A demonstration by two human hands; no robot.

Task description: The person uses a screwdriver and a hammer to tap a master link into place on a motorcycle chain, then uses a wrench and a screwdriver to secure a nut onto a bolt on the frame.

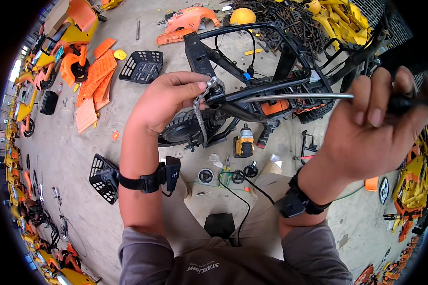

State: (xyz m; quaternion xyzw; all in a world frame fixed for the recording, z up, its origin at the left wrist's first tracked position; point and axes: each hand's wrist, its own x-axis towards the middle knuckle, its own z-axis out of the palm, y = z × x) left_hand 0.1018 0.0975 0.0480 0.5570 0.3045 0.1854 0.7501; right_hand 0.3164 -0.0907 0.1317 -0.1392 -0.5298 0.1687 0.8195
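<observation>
Beside empty basket (141, 66): chain-holding left hand (169, 99)

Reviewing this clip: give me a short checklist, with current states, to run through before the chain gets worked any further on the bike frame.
1. Left hand grips the chain near its top: ok.
2. Right hand holds the black handle of the long metal tool: ok.
3. Tool tip reaches the chain at the frame: ok.
4. Chain seated on a sprocket: cannot tell, hidden behind the fingers.
5. Frame steady: cannot tell.
6. Yellow power drill and loose sprockets lie on the floor near the knees: ok.
</observation>
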